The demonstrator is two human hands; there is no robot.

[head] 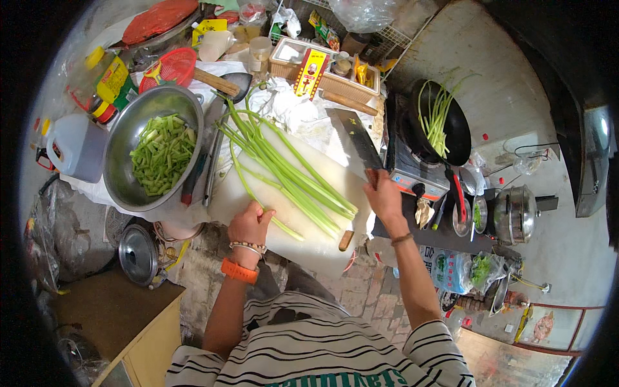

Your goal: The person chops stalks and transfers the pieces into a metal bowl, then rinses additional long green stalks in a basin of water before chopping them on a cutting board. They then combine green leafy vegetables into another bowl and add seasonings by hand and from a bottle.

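Long green celery stalks (290, 176) lie slantwise across a white plastic cutting board (285, 242). My left hand (249, 225) pinches one thin stalk at the board's near left edge, apart from the bunch. My right hand (384, 196) is closed on the handle of a cleaver (358, 138), whose broad blade points away from me, right of the bunch. A steel basin (113, 159) at the left holds cut celery pieces (162, 155). More whole stalks (436, 121) rest in a black wok (459, 140) on the stove at the right.
A gas stove (413, 169) adjoins the board's right side. Knives (213, 169) lie between basin and board. Behind stand a red plastic strainer (186, 65), a spatula (237, 84) and a condiment tray (285, 65). A plastic jug (80, 145) is left; a steel pot (515, 215) is right.
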